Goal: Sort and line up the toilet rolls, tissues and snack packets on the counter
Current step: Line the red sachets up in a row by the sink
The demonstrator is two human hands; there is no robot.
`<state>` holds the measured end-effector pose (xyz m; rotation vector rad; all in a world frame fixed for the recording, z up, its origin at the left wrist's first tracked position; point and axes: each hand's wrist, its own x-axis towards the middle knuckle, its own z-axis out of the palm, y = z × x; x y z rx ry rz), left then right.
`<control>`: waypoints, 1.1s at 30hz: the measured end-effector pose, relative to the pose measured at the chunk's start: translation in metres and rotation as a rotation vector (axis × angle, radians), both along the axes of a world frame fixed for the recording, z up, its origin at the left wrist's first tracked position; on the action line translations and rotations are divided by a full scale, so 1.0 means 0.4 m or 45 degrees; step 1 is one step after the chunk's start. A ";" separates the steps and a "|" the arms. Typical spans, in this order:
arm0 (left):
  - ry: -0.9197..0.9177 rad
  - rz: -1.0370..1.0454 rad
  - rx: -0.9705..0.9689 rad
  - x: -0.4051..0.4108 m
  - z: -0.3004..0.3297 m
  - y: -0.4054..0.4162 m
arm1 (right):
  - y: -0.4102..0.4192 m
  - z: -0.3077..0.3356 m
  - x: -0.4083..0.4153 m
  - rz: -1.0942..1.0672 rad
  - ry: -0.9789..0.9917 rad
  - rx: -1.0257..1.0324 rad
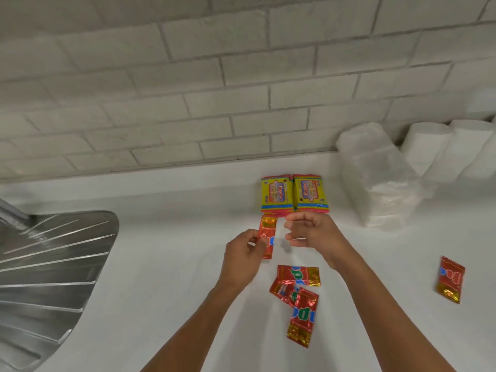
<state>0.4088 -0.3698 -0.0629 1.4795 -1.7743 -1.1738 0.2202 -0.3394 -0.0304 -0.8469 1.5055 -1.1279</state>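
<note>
The step in hand is judged to be the lining-up of the red snack packets; the paper goods and yellow packets appear already placed.

The white worktop [166,264] carries all items. At its left end a steel drainer [48,264] is seen. At the right rear, against the tiled wall [214,76], a clear-wrapped tissue pack [375,178] is stood, and just beside it, further right, the toilet rolls [440,149] are set upright in a row.

Two yellow packets [294,194] are laid flat side by side, edges touching, near the wall and left of the tissue pack.

The left hand [245,255] is closed in a pinch on one red packet [267,237], held just in front of the yellow pair. The packet is glossy foil, red with a gold end; it is judged light and crinkly. The right hand [314,230] holds nothing: its fingers are loosely curled, close beside the held packet but apart from it.

Three loose red packets [298,299] lie overlapping in a heap between the forearms. A single red packet [451,280] lies well apart at the right.

The next move is judged to call for the held packet to be set down flat, squared to the yellow pair, with space left for the remaining four.
</note>
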 end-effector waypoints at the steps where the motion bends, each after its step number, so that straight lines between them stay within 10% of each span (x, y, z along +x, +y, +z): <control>1: 0.015 0.044 -0.008 0.029 0.000 -0.025 | -0.010 -0.002 0.017 0.001 0.019 0.005; 20: -0.342 0.519 0.053 0.396 -0.090 -0.595 | -0.110 -0.081 0.141 0.052 0.250 0.063; 33: -0.756 0.529 -0.052 0.433 -0.139 -0.637 | -0.082 -0.110 0.104 -0.028 0.449 0.128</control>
